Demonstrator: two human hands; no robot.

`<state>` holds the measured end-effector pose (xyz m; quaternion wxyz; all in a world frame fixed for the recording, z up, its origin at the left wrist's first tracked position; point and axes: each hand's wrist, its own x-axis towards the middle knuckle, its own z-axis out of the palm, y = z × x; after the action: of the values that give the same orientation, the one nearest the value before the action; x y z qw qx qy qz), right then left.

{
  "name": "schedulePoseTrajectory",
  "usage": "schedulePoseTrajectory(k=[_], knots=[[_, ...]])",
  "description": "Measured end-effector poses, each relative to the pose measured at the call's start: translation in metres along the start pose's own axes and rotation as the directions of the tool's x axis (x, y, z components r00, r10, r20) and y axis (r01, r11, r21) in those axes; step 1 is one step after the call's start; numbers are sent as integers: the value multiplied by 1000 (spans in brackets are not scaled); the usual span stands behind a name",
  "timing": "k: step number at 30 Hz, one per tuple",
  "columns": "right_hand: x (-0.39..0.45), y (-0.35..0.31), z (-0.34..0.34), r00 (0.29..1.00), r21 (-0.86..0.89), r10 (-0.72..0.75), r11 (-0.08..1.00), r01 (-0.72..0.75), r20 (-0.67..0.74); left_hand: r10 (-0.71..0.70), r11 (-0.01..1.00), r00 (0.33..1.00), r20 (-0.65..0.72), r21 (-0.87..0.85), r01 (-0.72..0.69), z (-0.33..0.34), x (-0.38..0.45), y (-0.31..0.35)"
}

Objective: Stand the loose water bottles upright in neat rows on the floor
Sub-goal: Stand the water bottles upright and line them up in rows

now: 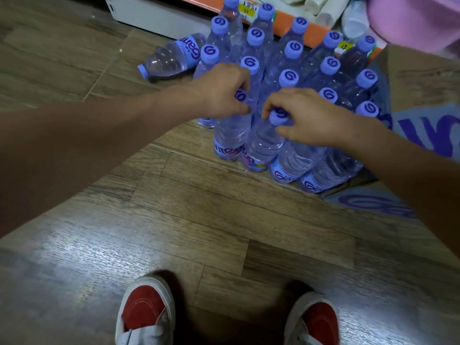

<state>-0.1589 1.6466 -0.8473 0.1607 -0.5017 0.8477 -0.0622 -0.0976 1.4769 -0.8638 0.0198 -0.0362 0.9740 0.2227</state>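
1. Left hand [221, 92] grasps cap of front-row bottle [230, 135].
2. Right hand [306, 118] grasps cap of neighbouring bottle [263, 143].
3. Upright bottles [293, 61] stand in rows on floor [174, 220]; one loose bottle [171, 57] lies at left.

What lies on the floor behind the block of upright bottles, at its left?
One bottle on its side, cap toward the camera, beside a white shelf base. The upright bottles hide its bottom end.

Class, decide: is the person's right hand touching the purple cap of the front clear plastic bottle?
Touching. The head view shows the right hand pinching the purple cap.
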Motion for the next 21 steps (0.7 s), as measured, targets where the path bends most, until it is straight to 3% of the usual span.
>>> schedulePoseTrajectory(k=[6,10,21], knots=[[8,-9,6,979,-277,171,941,-194,-107,-18,1000,1000,14,-12,18,-1,0,-2],[12,-1,0,991,-202,126,970,-134,-54,-35,998,999,-2,-47,35,-1,1,-4],[12,0,0,994,-237,98,966,-106,-47,12,999,999,-48,-41,-14,6,-2,-4]])
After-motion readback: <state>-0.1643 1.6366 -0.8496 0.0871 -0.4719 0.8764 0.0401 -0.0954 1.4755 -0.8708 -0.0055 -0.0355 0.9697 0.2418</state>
